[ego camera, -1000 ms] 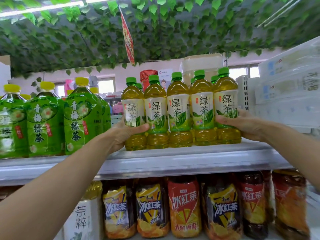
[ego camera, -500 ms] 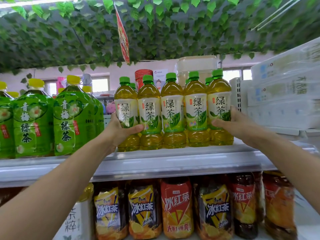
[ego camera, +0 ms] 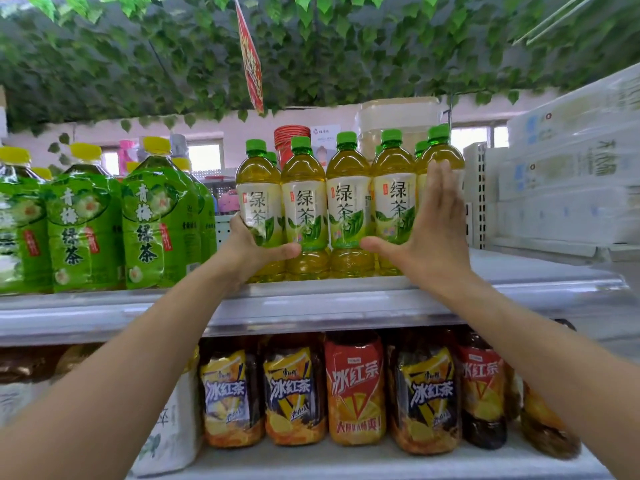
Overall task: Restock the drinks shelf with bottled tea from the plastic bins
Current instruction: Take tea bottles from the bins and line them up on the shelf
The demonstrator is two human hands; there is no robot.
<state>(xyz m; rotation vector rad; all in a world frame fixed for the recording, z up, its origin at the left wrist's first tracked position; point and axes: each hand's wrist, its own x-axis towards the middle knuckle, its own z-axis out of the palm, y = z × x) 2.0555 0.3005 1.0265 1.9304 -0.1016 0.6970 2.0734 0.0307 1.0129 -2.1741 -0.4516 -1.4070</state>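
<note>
— Tea bottles [ego camera: 348,206]: where are they found?

— A row of five green-capped bottles is seen standing upright on the upper shelf [ego camera: 346,299], close to its front edge and roughly at the middle of its length. More green caps are glimpsed just behind the row.

— How is the left hand [ego camera: 251,249] placed?

— It is curled round the lower part of the leftmost bottle, with the thumb stretched across the front toward the second one. The bottle is grasped.

— And the right hand [ego camera: 427,233]?

— It is held flat, fingers straight and pointing up, laid against the front of the rightmost bottle. The thumb is stretched leftward across the lower label of the fourth bottle. Nothing is gripped by it; whether the palm is pressed on the bottle cannot be told.

— What else is carried by that shelf?

— Large green bottles [ego camera: 152,226] with yellow caps are stood toward the left end, just beside the row. White stacked boxes [ego camera: 568,181] are seen at the right end.

— Below?

— Iced tea bottles [ego camera: 355,389] with orange, red and dark labels are lined along the front edge of the lower shelf [ego camera: 346,462]. Leafy green vines [ego camera: 346,57] are hung overhead, with a red sign [ego camera: 251,64] dangling from them.
</note>
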